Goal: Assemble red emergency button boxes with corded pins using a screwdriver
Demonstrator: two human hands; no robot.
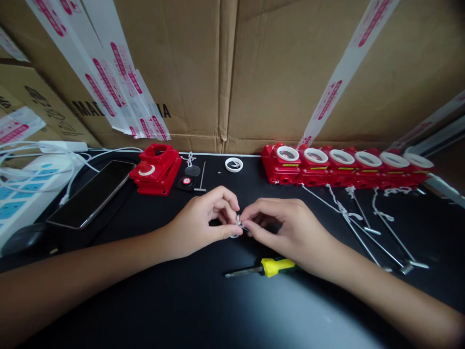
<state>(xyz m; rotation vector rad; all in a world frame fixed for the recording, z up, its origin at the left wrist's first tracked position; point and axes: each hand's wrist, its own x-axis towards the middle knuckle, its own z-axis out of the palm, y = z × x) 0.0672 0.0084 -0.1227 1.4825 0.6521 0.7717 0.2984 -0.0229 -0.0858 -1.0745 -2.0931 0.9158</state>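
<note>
My left hand [214, 218] is closed in a pinch on a small whitish piece [238, 220], perhaps cord or metal, too small to make out. Fingertips of my right hand [283, 225] meet it from the other side, pinched on a thin dark bit [245, 228] whose kind I cannot tell. Below them lies a screwdriver [271, 268] with a yellow and dark handle, its blade pointing left and its handle end hidden by my right hand. Beyond my left hand stands a red housing [156, 169] with a white round button, its two parts stacked askew.
At the back right stand several red boxes [283, 169] with white rings, with cords and small metal hammers [366, 245] in front. A white ring [234, 165] holds small bits. Near the red housing lie a black part [186, 182] and a hammer [202, 177]. Left: phone [92, 194], power strip [32, 189], cables.
</note>
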